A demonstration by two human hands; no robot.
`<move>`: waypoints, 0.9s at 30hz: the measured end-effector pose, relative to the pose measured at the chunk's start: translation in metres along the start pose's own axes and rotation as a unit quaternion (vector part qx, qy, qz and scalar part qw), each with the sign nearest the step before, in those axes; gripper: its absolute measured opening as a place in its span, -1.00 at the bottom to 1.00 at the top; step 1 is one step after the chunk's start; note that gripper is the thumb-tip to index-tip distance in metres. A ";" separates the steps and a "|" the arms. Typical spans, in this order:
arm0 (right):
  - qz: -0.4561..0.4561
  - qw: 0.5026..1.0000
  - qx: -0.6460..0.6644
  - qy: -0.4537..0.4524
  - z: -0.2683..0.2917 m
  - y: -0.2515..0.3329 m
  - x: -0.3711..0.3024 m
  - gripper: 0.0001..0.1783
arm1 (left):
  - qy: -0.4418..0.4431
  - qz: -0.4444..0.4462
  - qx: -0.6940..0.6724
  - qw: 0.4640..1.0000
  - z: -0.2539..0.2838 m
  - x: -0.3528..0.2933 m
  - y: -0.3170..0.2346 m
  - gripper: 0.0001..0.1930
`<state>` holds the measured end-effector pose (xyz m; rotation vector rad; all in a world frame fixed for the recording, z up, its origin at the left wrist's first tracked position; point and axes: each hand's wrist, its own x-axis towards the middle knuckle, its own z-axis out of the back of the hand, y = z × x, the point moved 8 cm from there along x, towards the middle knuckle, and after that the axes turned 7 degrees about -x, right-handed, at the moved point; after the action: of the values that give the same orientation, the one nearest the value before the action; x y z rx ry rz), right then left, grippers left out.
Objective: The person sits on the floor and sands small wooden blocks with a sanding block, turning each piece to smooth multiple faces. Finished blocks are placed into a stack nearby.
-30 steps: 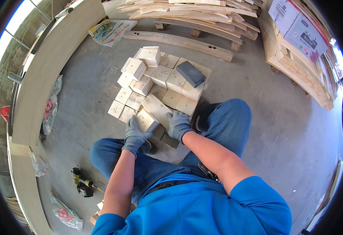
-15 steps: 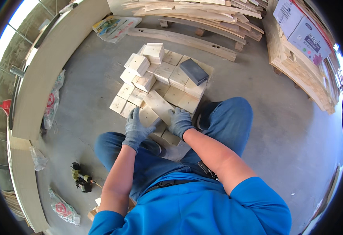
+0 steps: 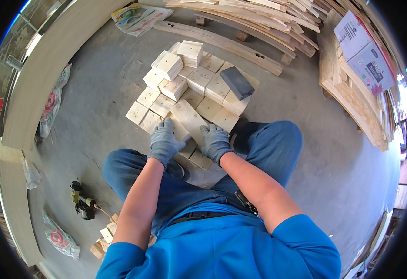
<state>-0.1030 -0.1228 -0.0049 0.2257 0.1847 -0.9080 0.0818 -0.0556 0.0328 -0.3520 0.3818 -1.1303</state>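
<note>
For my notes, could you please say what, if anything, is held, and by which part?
It cannot be told: the right hand is at the near right edge of the oblong board, the left hand at the adjacent wooden block.

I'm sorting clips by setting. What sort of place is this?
Probably a woodworking shop or timber storage area: stacked wooden blocks, a large pile of loose boards, and what looks like a nail gun on the floor.
</note>
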 end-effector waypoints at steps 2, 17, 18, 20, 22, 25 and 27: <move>0.003 1.000 -0.009 -0.018 -0.005 -0.003 0.001 -0.04 | -0.052 0.025 -0.069 0.996 0.006 -0.007 0.008 0.08; 0.028 1.000 -0.003 -0.006 -0.008 0.013 -0.008 -0.03 | -0.231 0.147 -0.555 0.785 0.037 -0.045 0.113 -0.24; 0.035 0.999 -0.003 -0.006 -0.007 0.015 -0.010 -0.04 | -0.241 0.141 -0.560 0.780 0.037 -0.045 0.112 -0.26; 0.035 0.999 0.001 0.003 -0.007 0.018 -0.010 -0.05 | -0.254 0.146 -0.542 0.787 0.036 -0.045 0.114 -0.26; 0.032 0.999 0.013 0.008 -0.006 0.020 -0.010 -0.05 | -0.255 0.149 -0.538 0.789 0.037 -0.045 0.113 -0.26; 0.027 0.999 0.038 0.004 -0.001 0.019 -0.009 -0.05 | -0.248 0.151 -0.552 0.782 0.037 -0.045 0.111 -0.24; 0.023 0.999 0.048 -0.006 0.005 0.018 -0.009 -0.04 | -0.255 0.155 -0.561 0.772 0.037 -0.047 0.110 -0.24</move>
<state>-0.0938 -0.1065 0.0048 0.3116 0.1248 -0.8739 0.1697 0.0326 0.0206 -1.5619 0.5723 -0.3166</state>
